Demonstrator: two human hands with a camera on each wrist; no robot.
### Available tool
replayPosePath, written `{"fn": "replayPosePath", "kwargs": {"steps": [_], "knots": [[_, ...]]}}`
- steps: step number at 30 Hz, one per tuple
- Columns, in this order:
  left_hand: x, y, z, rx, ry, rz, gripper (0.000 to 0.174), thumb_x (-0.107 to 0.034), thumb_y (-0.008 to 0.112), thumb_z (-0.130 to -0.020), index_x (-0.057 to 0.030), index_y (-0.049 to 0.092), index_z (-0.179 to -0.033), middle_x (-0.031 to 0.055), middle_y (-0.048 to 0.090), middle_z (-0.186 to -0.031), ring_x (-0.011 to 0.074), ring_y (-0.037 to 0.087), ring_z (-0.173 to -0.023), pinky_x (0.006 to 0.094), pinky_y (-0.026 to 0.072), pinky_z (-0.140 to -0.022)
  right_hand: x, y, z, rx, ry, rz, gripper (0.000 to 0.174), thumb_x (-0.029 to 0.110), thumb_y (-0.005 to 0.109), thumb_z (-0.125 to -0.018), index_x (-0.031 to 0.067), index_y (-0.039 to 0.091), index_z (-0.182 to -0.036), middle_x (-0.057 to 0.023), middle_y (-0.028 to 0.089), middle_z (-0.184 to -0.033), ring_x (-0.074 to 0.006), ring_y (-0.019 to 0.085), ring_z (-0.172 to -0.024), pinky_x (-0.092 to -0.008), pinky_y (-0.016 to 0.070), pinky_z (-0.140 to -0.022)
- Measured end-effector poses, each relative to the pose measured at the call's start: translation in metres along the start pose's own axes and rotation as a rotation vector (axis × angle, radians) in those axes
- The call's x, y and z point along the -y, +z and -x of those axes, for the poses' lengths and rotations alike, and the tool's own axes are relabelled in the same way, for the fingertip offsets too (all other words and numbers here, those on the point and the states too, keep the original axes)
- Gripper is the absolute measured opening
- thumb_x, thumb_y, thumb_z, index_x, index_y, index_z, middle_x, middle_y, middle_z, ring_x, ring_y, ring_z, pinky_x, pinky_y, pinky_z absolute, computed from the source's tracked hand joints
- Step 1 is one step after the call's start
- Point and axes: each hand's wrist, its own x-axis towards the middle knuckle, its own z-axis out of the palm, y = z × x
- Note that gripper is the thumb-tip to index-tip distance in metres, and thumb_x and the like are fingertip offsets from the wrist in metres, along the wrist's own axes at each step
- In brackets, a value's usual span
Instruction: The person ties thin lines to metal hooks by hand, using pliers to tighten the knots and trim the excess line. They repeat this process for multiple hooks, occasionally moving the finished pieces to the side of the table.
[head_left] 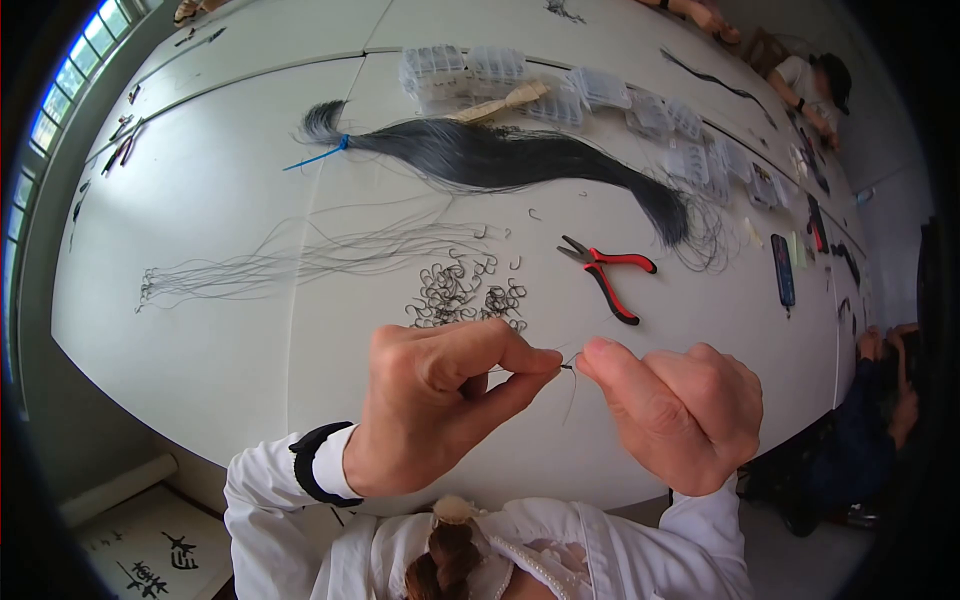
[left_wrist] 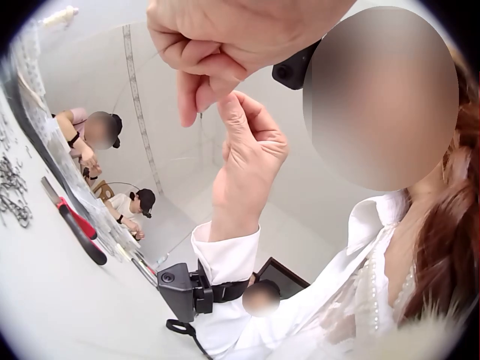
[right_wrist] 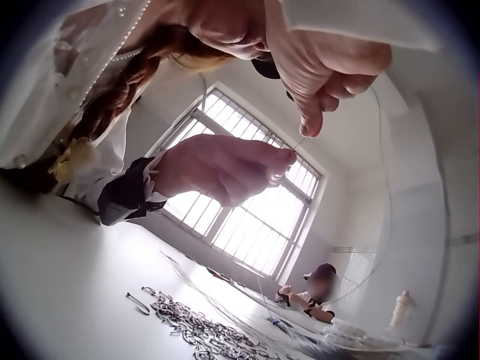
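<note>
Closest to the person, above the near edge of the white table [head_left: 190,330], the left hand [head_left: 440,400] and right hand [head_left: 680,410] meet fingertip to fingertip. Each has its thumb and forefinger pressed together in a tight pinch, the other fingers curled in. Between the two pinches sits a fine strand [head_left: 568,367], with a thin length trailing down below the fingers; whether a hook is on it is too small to tell. The right wrist view shows the same fine strand [right_wrist: 298,142] running between the hands. Just beyond them on the table lies a heap of small metal hooks [head_left: 465,295], and to its right red-handled pliers [head_left: 605,272]. Loose strands [head_left: 300,255] fan out to the left. Farther back stretches a dark hair bundle [head_left: 500,155] bound with a blue tie [head_left: 318,155], and behind it clear plastic boxes [head_left: 480,70].
</note>
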Motion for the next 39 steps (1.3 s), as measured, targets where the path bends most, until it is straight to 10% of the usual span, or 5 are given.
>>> {"fn": "replayPosePath", "kwargs": {"steps": [15,27,34,39], "knots": [[-0.004,-0.008,0.000,0.115,0.083,0.009,0.008,0.004,0.070,-0.074,-0.0013,0.065,-0.077,0.0074,0.070,-0.074,0.0065,0.060,-0.051,0.0176,0.0412,-0.042,-0.010,0.012,-0.009,0.114,0.466,-0.401,0.014,-0.003,0.073,-0.066,0.0043,0.067,-0.076,-0.0022,0.055,-0.063,-0.0107,0.050,-0.047,-0.0239,0.0375,-0.041],[-0.004,-0.006,0.001,-0.156,0.405,-0.229,0.011,0.009,0.068,-0.073,0.0008,0.061,-0.075,0.0143,0.068,-0.072,0.0171,0.067,-0.060,0.0233,0.0496,-0.049,-0.008,0.029,0.003,0.462,1.132,-1.607,0.007,0.004,0.072,-0.079,-0.0011,0.068,-0.081,0.0001,0.063,-0.073,-0.0020,0.054,-0.065,-0.0173,0.0417,-0.059],[-0.004,-0.009,0.002,-0.039,-0.003,0.242,0.005,0.006,0.062,-0.081,0.0025,0.058,-0.080,0.0120,0.066,-0.080,0.0068,0.058,-0.058,0.0185,0.0418,-0.044,-0.004,0.033,0.005,0.430,1.165,-1.629,0.006,0.004,0.072,-0.080,-0.0010,0.069,-0.081,-0.0017,0.064,-0.074,-0.0025,0.054,-0.063,-0.0176,0.0422,-0.058],[-0.003,-0.006,0.000,-0.096,-0.105,0.391,0.005,0.004,0.062,-0.082,0.0019,0.058,-0.081,0.0100,0.066,-0.079,0.0027,0.051,-0.052,0.0160,0.0349,-0.039,-0.011,0.028,-0.005,0.441,0.832,-1.139,0.027,0.008,0.073,-0.076,0.0036,0.066,-0.101,-0.0027,0.062,-0.093,-0.0084,0.055,-0.080,-0.0238,0.0437,-0.068]]}}
